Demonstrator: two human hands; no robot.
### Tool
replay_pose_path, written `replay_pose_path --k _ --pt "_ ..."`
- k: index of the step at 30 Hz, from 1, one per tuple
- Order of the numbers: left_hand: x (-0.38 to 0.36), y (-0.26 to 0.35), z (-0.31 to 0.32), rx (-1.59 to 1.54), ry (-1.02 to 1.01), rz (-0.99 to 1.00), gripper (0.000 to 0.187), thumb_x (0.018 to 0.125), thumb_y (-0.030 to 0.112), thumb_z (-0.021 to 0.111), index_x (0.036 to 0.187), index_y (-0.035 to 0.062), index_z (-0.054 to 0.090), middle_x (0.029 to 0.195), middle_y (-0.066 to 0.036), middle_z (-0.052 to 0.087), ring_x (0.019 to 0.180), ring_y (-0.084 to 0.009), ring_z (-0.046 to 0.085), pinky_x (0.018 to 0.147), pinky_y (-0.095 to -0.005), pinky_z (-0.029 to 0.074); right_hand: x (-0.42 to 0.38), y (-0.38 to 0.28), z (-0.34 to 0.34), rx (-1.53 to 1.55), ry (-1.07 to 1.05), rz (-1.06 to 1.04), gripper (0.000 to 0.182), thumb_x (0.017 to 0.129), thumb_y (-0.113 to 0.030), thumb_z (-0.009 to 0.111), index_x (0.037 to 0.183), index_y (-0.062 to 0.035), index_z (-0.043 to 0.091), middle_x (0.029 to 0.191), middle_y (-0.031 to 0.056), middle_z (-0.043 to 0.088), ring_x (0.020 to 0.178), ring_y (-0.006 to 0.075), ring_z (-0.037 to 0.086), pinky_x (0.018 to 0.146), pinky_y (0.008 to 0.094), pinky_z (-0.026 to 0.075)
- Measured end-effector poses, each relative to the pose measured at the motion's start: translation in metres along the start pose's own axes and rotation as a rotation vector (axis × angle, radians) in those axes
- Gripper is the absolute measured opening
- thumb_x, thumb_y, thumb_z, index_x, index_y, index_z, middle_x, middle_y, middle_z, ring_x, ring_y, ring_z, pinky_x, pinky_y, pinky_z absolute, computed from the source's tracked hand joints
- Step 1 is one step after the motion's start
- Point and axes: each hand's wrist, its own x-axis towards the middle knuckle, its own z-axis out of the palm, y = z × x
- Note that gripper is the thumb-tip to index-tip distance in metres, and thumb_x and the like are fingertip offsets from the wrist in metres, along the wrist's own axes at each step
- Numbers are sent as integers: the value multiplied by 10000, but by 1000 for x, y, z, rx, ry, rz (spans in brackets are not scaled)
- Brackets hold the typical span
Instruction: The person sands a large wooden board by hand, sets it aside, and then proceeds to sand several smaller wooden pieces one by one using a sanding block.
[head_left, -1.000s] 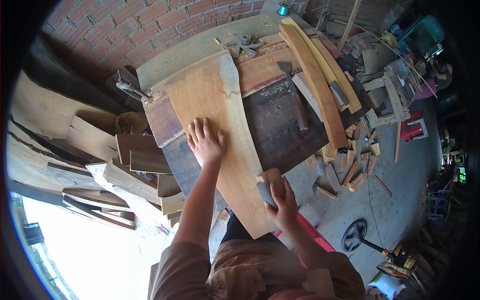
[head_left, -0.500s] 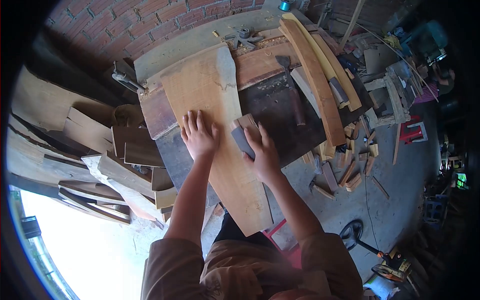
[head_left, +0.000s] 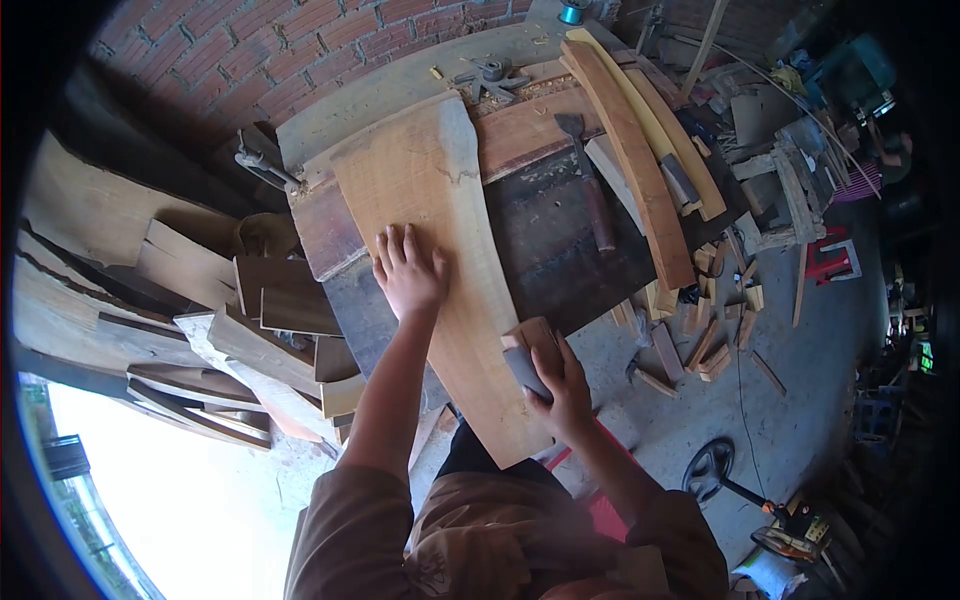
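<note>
A long, pale wooden board [head_left: 410, 165] with a wavy right edge lies across the workbench, its narrow end pointing toward my body. My left hand [head_left: 411, 280] rests flat on the board's middle, fingers stretched and slightly spread. In my right hand [head_left: 562, 395] is a sanding block [head_left: 530, 350], a wooden block with grey sandpaper along one side. The fingers wrap round it at the board's right edge, near the narrow end. Whether the block's underside touches the edge is hidden.
A chisel [head_left: 588, 185] lies on the dark benchtop [head_left: 540, 240], right of the board. Beyond it are a curved timber piece [head_left: 635, 165] and another grey-sided block [head_left: 679, 178]. Offcuts [head_left: 715, 360] litter the floor at right; curved panels [head_left: 190, 265] are stacked at left.
My right hand has slid the sanding block along the board's right edge, toward my body. The left hand stays at the same spot on the board; the whole view has shifted slightly.
</note>
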Motion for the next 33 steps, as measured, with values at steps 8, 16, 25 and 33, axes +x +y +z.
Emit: replay_pose_path --k 8,16,25,33 --pt "1 1 -3 -36 -13 3 583 808 390 474 1304 100 380 1393 -131 296 1323 -277 202 1055 -454 171 180 -7 28 -30 122 85 670 695 -144 664 1309 -165 397 1352 216 301 1110 384 434 914 402 397" --pt "0 0 0 -18 -4 1 564 818 385 475 1300 109 379 1387 -123 298 1319 -274 207 1049 -454 184 -38 -1 -9 -44 -7 68 704 669 -136 677 1309 -113 384 1320 298 280 1113 437 418 897 443 395" --pt "1 1 -3 -47 -38 -5 589 807 386 468 1305 85 373 1399 -138 279 1324 -294 192 1052 -471 165 -24 -1 -8 -50 -48 -3 686 662 -143 681 1293 -130 413 1313 297 298 1115 438 420 893 455 397" --pt "1 4 -7 -18 -32 -1 576 810 373 478 1301 93 366 1390 -133 289 1324 -288 197 1044 -464 182 274 1 28 -15 116 184 645 727 -196 660 1312 -131 396 1349 261 286 1178 416 373 977 398 341"
